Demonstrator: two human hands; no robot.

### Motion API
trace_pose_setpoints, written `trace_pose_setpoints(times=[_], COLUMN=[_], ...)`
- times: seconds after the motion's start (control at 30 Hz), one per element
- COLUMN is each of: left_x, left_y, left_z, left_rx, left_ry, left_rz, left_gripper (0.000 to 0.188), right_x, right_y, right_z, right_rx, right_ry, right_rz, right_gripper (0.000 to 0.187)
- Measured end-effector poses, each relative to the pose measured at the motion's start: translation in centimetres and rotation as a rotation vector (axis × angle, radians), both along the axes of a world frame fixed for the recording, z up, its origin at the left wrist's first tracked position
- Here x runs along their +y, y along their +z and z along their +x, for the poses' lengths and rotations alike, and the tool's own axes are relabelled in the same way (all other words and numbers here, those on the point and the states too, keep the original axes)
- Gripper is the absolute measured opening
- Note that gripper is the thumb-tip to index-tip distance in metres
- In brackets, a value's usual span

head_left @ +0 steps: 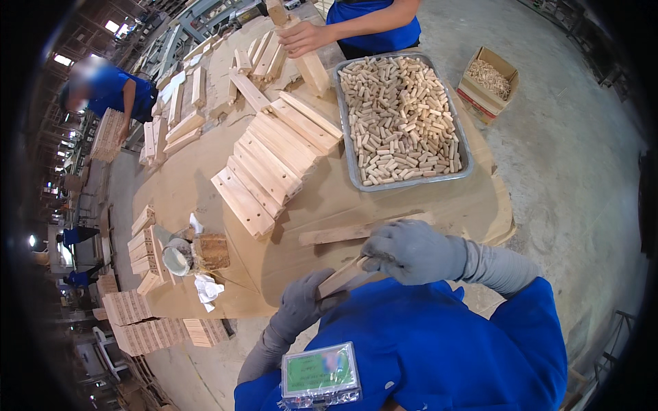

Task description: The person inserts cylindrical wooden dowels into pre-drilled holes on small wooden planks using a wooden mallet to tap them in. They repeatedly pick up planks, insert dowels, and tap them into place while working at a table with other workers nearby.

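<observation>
At the far left, a co-worker in blue holds a stack of boards (pixel 108 135) against the body. Nearer on the left, below the table's edge, stand bundled wood stacks (pixel 147 322). On the left of the table (pixel 181 188), which is covered in brown sheeting, short wooden pieces (pixel 142 250) lie in a row. Just right of them is a round pot (pixel 177 257) with pale contents, beside a brown block (pixel 211 251); a crumpled white paper (pixel 208 290) lies on the near side of the block.

Further right, mid-table, drilled boards (pixel 264 168) lie side by side in a slanting row. Beyond them, at the far edge, another co-worker's hand (pixel 305 39) rests on a thick wooden piece.

On the near side, in front of the person's blue garment, the gloved left hand (pixel 301 298) grasps the left end of a small wooden bar (pixel 340 277). The bar is held between both hands, nearer than a flat wooden strip (pixel 336 235) on the table. The gloved right hand (pixel 411 251) has its fingers bent in at the bar's right end; whether it also holds a dowel, I cannot tell.

Far right of the hands, a grey tray (pixel 469 164) is heaped with dowels (pixel 401 116). Beyond its right side, an open cardboard box (pixel 474 103) of wooden bits stands on the floor.
</observation>
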State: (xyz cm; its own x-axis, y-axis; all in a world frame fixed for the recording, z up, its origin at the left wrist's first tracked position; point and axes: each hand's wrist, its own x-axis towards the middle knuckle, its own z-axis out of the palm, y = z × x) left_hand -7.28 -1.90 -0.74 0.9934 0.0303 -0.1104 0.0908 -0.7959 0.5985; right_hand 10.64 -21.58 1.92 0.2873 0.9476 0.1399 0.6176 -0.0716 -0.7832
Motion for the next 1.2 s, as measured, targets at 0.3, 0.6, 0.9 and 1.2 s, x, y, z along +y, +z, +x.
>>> trace_pose_setpoints(times=[0.3, 0.6, 0.9, 1.2], left_x=[1.0, 2.6, 2.9, 2.3], left_y=[-3.6, -3.1, -3.9, -0.3], left_z=[-0.6, 2.0, 2.1, 2.2], left_rx=[0.087, 0.109, 0.134, 0.14], left_ry=[0.079, 0.395, 0.401, 0.133], left_rz=[0.205, -0.278, -0.637, -0.663], left_gripper=[0.051, 0.034, 0.03, 0.035], right_x=[2.2, 8.9, 7.0, 2.5], right_y=[-3.4, -15.9, -13.3, 1.2], right_z=[2.7, 12.4, 12.2, 5.2], right_rx=[0.379, -0.274, -0.259, 0.973], right_ry=[0.141, -0.457, -0.366, 0.008], right_rz=[-0.204, -0.297, -0.239, -0.072], right_gripper=[0.031, 0.025, 0.014, 0.026])
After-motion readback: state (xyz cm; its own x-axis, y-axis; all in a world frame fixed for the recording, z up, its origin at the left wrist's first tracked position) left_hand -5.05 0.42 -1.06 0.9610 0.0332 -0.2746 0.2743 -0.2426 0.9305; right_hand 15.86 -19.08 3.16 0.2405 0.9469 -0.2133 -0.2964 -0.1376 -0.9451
